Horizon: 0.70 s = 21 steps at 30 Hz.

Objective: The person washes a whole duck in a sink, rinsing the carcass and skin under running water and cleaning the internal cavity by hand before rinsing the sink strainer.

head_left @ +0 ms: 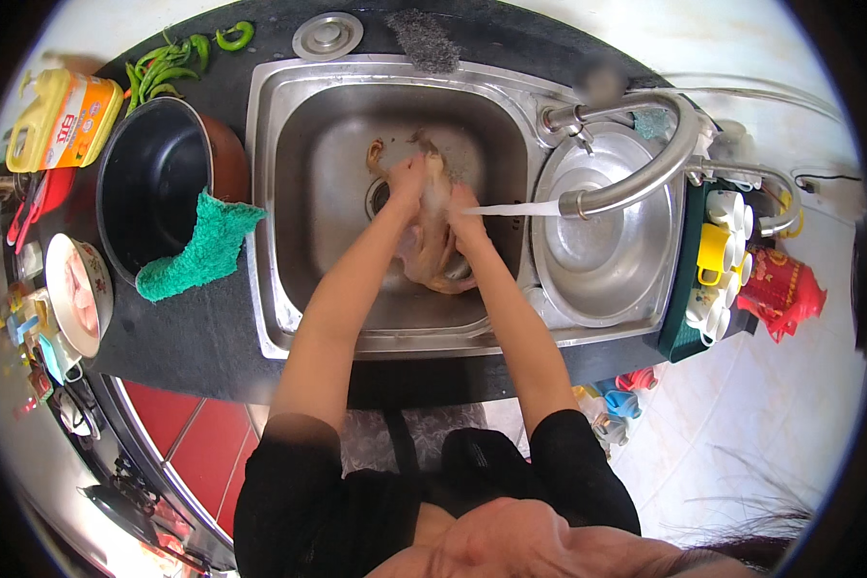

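In the large basin of the steel sink (308, 125) lies a whole plucked bird (435, 241), pale and wet; whether chicken or duck I cannot make out. My left hand (407, 183) grips its upper left side, fingers closed and partly hidden. On the other side, my right hand (465, 217) is closed against the same bird. Water (515, 209) runs from the curved faucet (636, 188) onto my right hand and the bird. A brownish scrap (375, 154) lies on the basin floor beyond my left hand, near the drain (379, 199).
Left of the sink stand a dark pot (154, 183) with a green cloth (202, 252) over its rim, green peppers (164, 67), a yellow jug (65, 120) and a bowl of pale meat (75, 294). A metal basin (597, 279) and a cup rack (682, 332) are at right.
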Each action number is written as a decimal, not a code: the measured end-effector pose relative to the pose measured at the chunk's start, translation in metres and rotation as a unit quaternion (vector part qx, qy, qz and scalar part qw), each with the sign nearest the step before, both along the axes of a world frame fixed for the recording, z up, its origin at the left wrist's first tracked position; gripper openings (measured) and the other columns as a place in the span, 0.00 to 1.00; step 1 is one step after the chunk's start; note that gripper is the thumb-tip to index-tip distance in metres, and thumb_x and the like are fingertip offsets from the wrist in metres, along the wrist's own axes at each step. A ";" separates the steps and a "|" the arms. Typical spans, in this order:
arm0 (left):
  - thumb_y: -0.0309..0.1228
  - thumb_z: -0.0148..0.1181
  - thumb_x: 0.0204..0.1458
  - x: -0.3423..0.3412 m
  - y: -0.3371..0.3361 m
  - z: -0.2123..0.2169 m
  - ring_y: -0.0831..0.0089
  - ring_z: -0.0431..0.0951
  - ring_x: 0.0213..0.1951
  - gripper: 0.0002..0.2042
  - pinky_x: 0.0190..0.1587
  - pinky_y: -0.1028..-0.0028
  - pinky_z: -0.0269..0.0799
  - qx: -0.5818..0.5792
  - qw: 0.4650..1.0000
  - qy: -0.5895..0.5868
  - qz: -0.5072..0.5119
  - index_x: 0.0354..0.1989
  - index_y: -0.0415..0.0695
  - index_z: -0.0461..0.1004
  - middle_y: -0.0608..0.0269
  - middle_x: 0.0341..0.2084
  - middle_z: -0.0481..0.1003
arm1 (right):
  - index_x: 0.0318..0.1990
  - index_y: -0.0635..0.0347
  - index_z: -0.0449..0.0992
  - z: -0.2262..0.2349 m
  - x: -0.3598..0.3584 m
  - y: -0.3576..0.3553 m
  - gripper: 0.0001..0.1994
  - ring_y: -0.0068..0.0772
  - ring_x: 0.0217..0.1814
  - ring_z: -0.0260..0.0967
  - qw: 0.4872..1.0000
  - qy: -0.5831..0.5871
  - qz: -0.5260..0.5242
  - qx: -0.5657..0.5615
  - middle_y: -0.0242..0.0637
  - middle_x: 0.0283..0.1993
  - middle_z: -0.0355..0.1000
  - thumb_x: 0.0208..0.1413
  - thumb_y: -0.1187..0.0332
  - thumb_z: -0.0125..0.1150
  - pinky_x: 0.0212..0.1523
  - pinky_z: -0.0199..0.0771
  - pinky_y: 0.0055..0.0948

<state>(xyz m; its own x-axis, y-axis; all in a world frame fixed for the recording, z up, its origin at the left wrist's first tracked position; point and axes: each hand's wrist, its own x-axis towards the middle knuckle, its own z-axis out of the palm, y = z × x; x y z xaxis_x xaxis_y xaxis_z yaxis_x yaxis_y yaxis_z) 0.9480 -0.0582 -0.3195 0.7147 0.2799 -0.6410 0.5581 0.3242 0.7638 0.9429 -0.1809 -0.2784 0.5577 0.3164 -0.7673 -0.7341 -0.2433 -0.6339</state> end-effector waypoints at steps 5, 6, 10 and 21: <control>0.38 0.46 0.51 -0.028 -0.001 0.041 0.67 0.60 0.48 0.21 0.49 0.69 0.56 -0.117 0.988 -0.095 -0.005 0.50 0.36 0.58 0.56 0.48 0.61 | 0.59 0.55 0.43 0.000 -0.050 0.019 0.31 0.60 0.58 0.42 0.817 -0.453 0.181 -0.309 0.57 0.57 0.44 0.48 0.61 0.48 0.55 0.47 0.45; 0.38 0.47 0.51 -0.039 -0.012 0.040 0.66 0.59 0.49 0.22 0.50 0.68 0.55 0.048 0.985 -0.156 -0.058 0.50 0.36 0.57 0.56 0.48 0.60 | 0.58 0.54 0.45 -0.011 -0.045 0.018 0.31 0.59 0.58 0.43 0.789 -0.483 0.194 -0.327 0.56 0.57 0.45 0.47 0.61 0.49 0.55 0.48 0.45; 0.39 0.48 0.49 -0.071 -0.028 0.054 0.64 0.57 0.50 0.23 0.51 0.67 0.53 0.301 0.948 -0.084 -0.053 0.49 0.36 0.56 0.55 0.49 0.59 | 0.56 0.46 0.52 -0.018 -0.023 0.023 0.30 0.58 0.54 0.50 0.795 -0.476 0.157 -0.341 0.54 0.56 0.46 0.42 0.61 0.55 0.53 0.52 0.44; 0.44 0.41 0.50 -0.005 -0.006 -0.002 0.58 0.71 0.28 0.20 0.34 0.65 0.64 0.213 0.976 0.000 -0.047 0.31 0.36 0.69 0.50 0.24 0.71 | 0.52 0.56 0.56 -0.002 -0.030 0.019 0.26 0.54 0.53 0.51 0.837 -0.509 0.089 -0.177 0.54 0.52 0.53 0.44 0.64 0.55 0.51 0.53 0.41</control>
